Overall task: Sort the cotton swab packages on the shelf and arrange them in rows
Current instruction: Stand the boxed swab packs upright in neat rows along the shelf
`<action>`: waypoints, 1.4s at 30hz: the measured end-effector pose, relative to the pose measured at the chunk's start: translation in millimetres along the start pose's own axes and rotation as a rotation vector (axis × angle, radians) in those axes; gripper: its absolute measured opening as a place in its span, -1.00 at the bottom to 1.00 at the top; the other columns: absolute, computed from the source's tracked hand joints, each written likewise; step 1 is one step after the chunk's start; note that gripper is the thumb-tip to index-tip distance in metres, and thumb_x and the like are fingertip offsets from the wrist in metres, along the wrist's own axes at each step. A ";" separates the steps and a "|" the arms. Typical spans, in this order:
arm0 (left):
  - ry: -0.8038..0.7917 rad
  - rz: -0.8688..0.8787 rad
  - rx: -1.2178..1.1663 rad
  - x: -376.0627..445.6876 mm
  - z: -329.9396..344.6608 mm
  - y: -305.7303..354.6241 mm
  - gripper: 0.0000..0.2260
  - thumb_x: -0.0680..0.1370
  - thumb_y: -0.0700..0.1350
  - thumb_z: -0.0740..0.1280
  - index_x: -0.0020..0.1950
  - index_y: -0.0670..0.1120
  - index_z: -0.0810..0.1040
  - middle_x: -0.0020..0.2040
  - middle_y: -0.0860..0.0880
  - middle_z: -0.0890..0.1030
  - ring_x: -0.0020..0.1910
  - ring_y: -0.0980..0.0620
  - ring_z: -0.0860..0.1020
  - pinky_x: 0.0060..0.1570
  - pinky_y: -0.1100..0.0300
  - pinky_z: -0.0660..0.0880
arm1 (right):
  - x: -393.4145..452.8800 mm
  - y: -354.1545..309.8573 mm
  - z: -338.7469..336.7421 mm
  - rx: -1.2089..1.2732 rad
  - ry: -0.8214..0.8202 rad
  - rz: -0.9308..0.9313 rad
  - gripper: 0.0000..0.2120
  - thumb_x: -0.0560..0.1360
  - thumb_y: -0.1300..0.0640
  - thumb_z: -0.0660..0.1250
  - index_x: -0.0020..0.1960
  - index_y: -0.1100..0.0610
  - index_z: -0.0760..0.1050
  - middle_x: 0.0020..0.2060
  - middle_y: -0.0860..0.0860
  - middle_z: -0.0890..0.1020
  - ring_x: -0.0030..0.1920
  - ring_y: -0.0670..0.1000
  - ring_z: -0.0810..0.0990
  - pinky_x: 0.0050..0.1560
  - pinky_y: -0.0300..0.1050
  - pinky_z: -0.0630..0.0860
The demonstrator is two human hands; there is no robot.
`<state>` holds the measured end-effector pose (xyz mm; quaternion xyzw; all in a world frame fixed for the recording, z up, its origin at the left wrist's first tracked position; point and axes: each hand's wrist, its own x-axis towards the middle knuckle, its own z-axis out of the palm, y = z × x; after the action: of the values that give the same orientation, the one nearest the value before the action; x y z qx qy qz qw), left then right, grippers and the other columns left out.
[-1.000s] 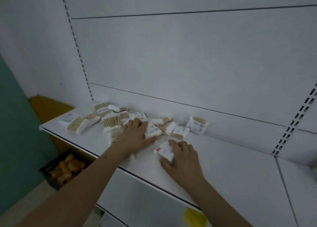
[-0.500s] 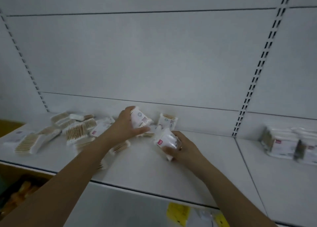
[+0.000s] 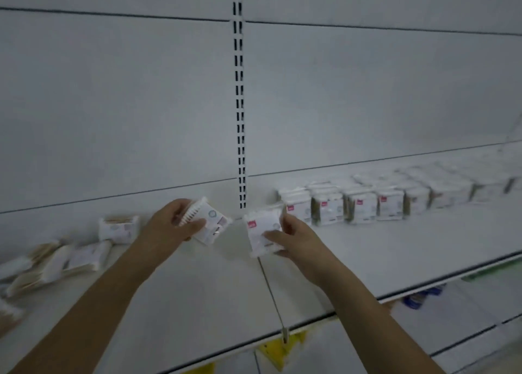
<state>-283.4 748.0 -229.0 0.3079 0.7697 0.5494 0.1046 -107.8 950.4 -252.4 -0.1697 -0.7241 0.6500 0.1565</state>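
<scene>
Two packs are held, one per hand, both lifted off the shelf (image 3: pixel 395 249). The left hand (image 3: pixel 166 226) is closed on a swab pack (image 3: pixel 210 224), thumb across the front, fingers behind; the pack is tilted, its swab-tip edge pointing up-left. The right hand (image 3: pixel 293 239) is closed on a second pack (image 3: pixel 261 232), thumb on the face, fingers wrapped round the right edge; it is held roughly upright, red label at top left, face toward the camera.

The finished row (image 3: pixel 358 207) stands on the shelf section to the right of the slotted upright (image 3: pixel 239 119), packs on edge, faces forward, touching side by side, with more packs ranked behind. Its left end is just beside the right hand's pack, a little behind it. The unsorted pile (image 3: pixel 70 257) lies flat and scattered on the left section, well apart from the row.

Key relation, as judged: the open slot is at the row's left end, to the right of and behind both hands. The right hand is nearer, and its pack is already close to the row's orientation, so only a short push back and down seems needed. The left pack would need to be rotated upright and carried across the seam afterwards. Risk: the end pack being knocked over on set-down.

Motion blur is present on the right; label detail cannot be read.
</scene>
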 end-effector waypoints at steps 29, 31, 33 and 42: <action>0.065 -0.074 0.193 55.6 234.2 16.4 -0.40 0.42 -0.03 0.54 0.37 -0.13 0.37 0.22 -0.11 0.56 0.01 0.05 0.58 -0.07 0.28 0.48 | 72.6 46.5 -214.5 -1.293 0.025 -0.610 -0.42 0.59 -0.22 0.11 0.52 0.03 0.28 0.46 0.01 0.37 0.47 0.07 0.26 0.51 0.13 0.13; 0.050 -0.094 0.222 53.7 229.3 18.3 -0.32 0.39 0.02 0.56 0.41 -0.09 0.34 0.25 -0.09 0.51 -0.02 0.06 0.59 -0.06 0.23 0.51 | 73.9 37.6 -215.1 -1.283 0.021 -0.663 -0.41 0.60 -0.23 0.13 0.53 0.03 0.26 0.48 0.00 0.33 0.49 0.07 0.23 0.52 0.13 0.10; 0.077 -0.101 0.262 44.4 222.7 21.0 -0.22 0.38 0.06 0.56 0.49 -0.07 0.27 0.27 -0.06 0.42 0.00 0.05 0.55 0.01 0.16 0.51 | 75.9 20.0 -207.6 -1.195 0.048 -0.734 -0.42 0.61 -0.21 0.12 0.53 0.05 0.25 0.48 0.02 0.33 0.49 0.07 0.24 0.51 0.09 0.12; 0.277 0.086 0.488 -30.2 146.0 1.2 -0.68 0.55 0.05 0.38 0.28 0.02 0.52 0.13 0.14 0.50 0.13 0.17 0.48 0.20 0.28 0.41 | 116.1 -63.0 -46.3 -0.739 0.022 -0.967 -0.53 0.65 -0.05 0.17 0.49 0.14 0.30 0.36 0.05 0.42 0.35 0.01 0.37 0.35 -0.17 0.30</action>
<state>-186.2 844.5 -288.0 0.2783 0.8724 0.3887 -0.1021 -193.4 1037.4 -184.2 0.1289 -0.8951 0.2089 0.3721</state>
